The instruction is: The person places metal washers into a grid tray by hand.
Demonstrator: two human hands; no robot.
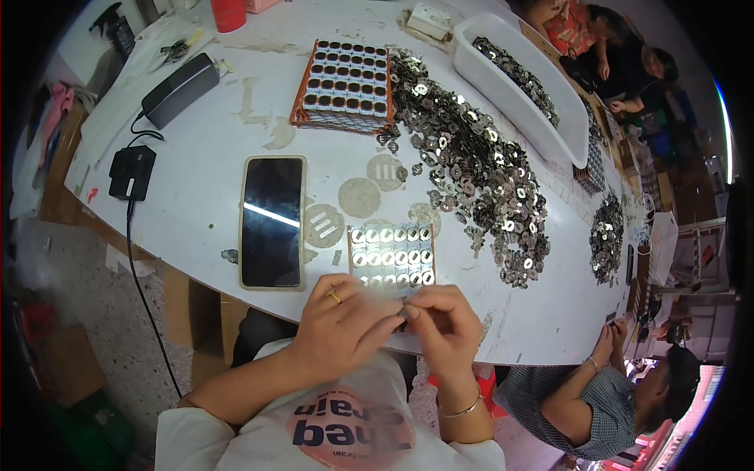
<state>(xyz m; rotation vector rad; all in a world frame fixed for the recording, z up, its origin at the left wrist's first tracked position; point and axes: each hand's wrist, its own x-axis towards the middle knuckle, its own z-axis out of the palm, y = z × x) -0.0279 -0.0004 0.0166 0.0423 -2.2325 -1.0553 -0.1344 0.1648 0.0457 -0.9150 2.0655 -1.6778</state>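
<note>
Over the table's near edge, my left hand (336,323), with a gold ring, and my right hand (446,323), wearing a bracelet, meet with fingers closed. A small dark metal piece (404,311) is pinched between their fingertips; its exact shape is mostly covered. Some of the left fingers are blurred. Just beyond the hands lies a flat rectangular tray (391,246) with rows of shiny ring-like metal pieces, its near end partly hidden by my hands. A large heap of loose small metal pieces (491,177) spreads to the right of it.
A phone (272,224) lies left of the tray. Beyond stands an orange-edged stack of filled trays (342,120). A white bin (542,59) holds more pieces. Left are a black adapter (132,173) and a dark box-shaped device (181,90). Another person (581,408) sits at right.
</note>
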